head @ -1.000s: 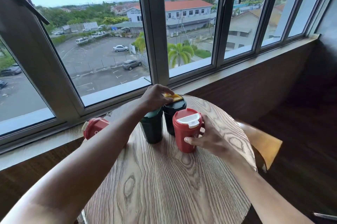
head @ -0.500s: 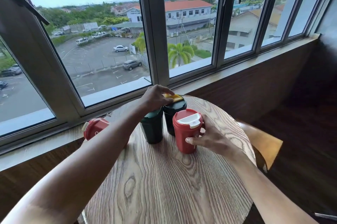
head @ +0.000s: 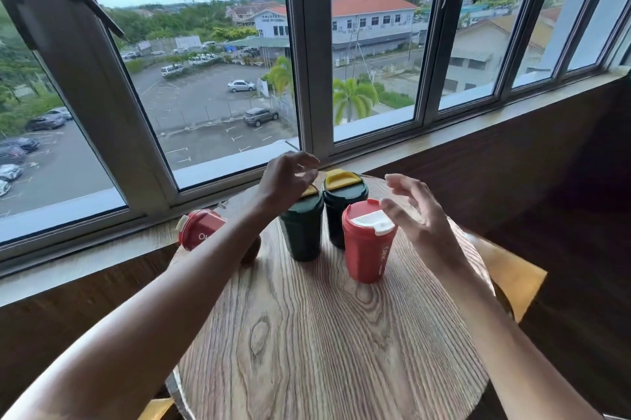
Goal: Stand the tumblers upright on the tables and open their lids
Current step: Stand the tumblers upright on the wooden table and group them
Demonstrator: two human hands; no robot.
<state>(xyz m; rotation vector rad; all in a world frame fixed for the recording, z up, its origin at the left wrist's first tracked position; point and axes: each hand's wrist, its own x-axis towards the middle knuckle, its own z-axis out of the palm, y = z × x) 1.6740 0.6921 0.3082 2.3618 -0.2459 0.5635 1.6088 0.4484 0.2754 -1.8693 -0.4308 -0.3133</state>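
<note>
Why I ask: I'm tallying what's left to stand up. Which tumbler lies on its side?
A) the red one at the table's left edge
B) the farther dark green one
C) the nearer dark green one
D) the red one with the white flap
A: the left-edge red tumbler lies on its side on the table; the white-flap red tumbler, nearer dark green tumbler and farther dark green tumbler stand upright.

Just the one wide-angle head cam here

We're looking forward and down across the round desk from close up, facing the windows right behind it, with no second view to overlap.
</note>
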